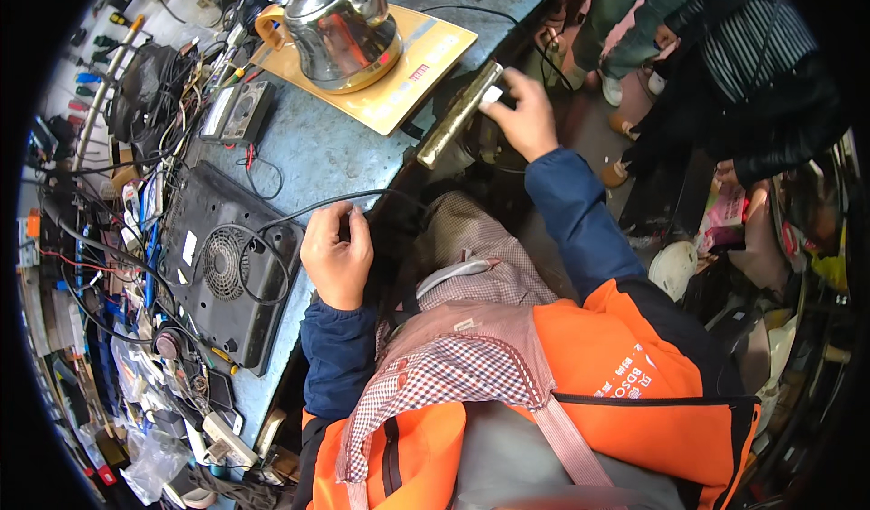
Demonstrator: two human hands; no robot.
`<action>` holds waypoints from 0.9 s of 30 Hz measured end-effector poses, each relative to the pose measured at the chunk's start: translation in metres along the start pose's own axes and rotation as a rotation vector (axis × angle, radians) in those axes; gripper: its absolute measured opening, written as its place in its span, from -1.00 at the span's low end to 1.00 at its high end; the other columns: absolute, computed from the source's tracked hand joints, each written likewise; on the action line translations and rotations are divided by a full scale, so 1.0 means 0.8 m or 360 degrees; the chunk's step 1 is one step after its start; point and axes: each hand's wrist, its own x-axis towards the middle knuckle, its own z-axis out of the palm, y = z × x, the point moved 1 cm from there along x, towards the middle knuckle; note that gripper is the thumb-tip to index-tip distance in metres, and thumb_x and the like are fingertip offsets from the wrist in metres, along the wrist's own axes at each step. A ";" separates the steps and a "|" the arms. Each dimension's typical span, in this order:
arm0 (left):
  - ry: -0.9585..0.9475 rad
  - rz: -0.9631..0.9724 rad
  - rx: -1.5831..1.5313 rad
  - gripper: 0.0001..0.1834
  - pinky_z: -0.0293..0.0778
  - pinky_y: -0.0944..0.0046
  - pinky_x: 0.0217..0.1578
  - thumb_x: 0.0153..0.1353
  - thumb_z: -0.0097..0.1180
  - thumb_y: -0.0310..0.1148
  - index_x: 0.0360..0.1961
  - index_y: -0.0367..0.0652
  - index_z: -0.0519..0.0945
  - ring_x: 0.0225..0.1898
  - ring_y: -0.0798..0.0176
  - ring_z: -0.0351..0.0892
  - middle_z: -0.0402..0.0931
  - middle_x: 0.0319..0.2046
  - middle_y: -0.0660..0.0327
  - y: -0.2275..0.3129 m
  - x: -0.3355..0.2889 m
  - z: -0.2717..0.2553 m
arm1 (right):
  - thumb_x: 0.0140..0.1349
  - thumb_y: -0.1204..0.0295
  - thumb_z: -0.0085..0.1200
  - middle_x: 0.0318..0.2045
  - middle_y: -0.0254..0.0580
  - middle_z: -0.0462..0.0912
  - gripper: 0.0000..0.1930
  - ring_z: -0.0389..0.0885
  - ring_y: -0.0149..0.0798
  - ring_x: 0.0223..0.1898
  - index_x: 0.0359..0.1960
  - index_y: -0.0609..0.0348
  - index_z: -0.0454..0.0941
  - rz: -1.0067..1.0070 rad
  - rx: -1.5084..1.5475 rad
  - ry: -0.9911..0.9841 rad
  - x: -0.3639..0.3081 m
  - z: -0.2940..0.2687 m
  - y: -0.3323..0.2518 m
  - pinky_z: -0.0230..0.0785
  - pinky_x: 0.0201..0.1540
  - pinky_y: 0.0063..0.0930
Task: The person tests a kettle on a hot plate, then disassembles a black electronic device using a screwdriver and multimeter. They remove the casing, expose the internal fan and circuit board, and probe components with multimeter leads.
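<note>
My left hand (337, 255) is raised by the bench edge, thumb and fingers curled together. A black cord (372, 193) passes right at its fingertips; whether they pinch it is unclear. My right hand (526, 116) is further out to the right, thumb and forefinger closed on a small white piece (492, 94). That piece sits at the side of a long gold-brown strip (453, 122), which slants beyond the bench edge. A black appliance base (231, 256) with a round fan grille lies upside down left of my left hand. Ahead, a shiny kettle (335, 34) stands on a yellow flat-topped panel (435, 43).
A multimeter (243, 113) with leads rests on the blue bench (335, 157). Tangled wires, tools and a clear plastic bag (154, 465) crowd the left side. People stand at the upper right, near a striped garment (761, 48). A white round object (673, 268) lies among clutter to the right.
</note>
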 end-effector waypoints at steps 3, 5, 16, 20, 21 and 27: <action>0.0015 -0.0009 0.0013 -0.90 0.53 0.17 -0.39 0.27 0.41 -0.61 -0.23 -0.26 0.73 -0.46 0.08 0.62 0.63 -0.41 0.08 -0.002 -0.001 0.000 | 0.45 0.40 0.39 0.27 0.11 0.71 -0.51 0.70 -0.11 0.28 0.32 0.40 0.62 0.0138 0.1027 0.0211 0.052 -0.012 -0.034 0.53 0.39 -0.19; 0.0008 -0.0012 0.0030 -0.90 0.52 0.15 -0.40 0.27 0.41 -0.61 -0.24 -0.26 0.73 -0.47 0.07 0.61 0.61 -0.42 0.08 -0.002 -0.001 -0.001 | 0.49 0.39 0.28 0.22 0.14 0.73 -0.52 0.70 -0.03 0.28 0.33 0.44 0.57 0.0373 0.1536 0.0037 0.092 -0.007 -0.051 0.48 0.43 -0.15; 0.0017 -0.0042 0.0084 -0.89 0.51 0.09 -0.41 0.24 0.41 -0.60 -0.25 -0.21 0.72 -0.48 -0.01 0.60 0.59 -0.44 0.08 -0.001 0.000 0.002 | 0.38 0.55 0.09 0.15 0.10 0.72 -0.58 0.69 -0.04 0.17 0.23 0.50 0.60 0.0674 0.1965 -0.0457 0.140 0.048 -0.061 0.51 0.32 -0.19; -0.0025 -0.0094 0.0085 -0.88 0.52 0.07 -0.41 0.23 0.41 -0.59 -0.25 -0.19 0.72 -0.47 -0.03 0.61 0.59 -0.44 0.08 0.000 -0.001 0.002 | 0.37 0.54 0.06 0.21 0.08 0.67 -0.53 0.66 -0.02 0.24 0.28 0.53 0.58 0.0635 0.1804 -0.0419 0.137 0.050 -0.062 0.51 0.36 -0.16; -0.0031 -0.0088 0.0110 -0.88 0.53 0.06 -0.41 0.22 0.41 -0.60 -0.26 -0.19 0.72 -0.46 -0.04 0.62 0.59 -0.44 0.07 0.001 -0.001 0.001 | 0.37 0.55 0.06 0.21 0.08 0.67 -0.53 0.67 -0.02 0.23 0.28 0.54 0.58 0.0647 0.1800 -0.0413 0.136 0.051 -0.062 0.52 0.35 -0.17; -0.0048 -0.0068 0.0120 -0.87 0.58 -0.01 -0.34 0.21 0.39 -0.58 -0.25 -0.17 0.70 -0.40 -0.12 0.65 0.60 -0.42 0.06 0.004 -0.001 -0.002 | 0.34 0.55 0.07 0.17 0.13 0.71 -0.50 0.71 -0.02 0.18 0.30 0.58 0.56 0.0618 0.1777 -0.0415 0.135 0.051 -0.064 0.53 0.35 -0.21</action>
